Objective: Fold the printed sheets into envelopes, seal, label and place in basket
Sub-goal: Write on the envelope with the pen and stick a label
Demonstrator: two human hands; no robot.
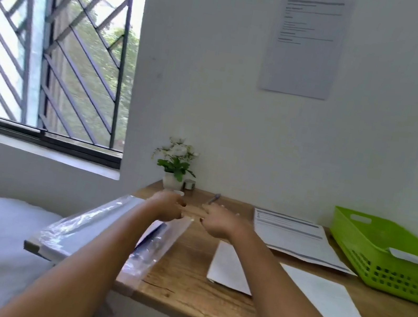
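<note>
Left hand (166, 205), right hand (215, 220): my fingers curled, grip indeterminable. White sheet (225, 269) lies behind right fingers, long axis toward me.

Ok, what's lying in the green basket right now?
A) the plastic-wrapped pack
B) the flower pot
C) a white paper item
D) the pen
C: a white paper item lies inside the green basket at its right end, though I can't tell whether it is an envelope or a sheet. The pen lies outside the basket, near the flower pot.
</note>
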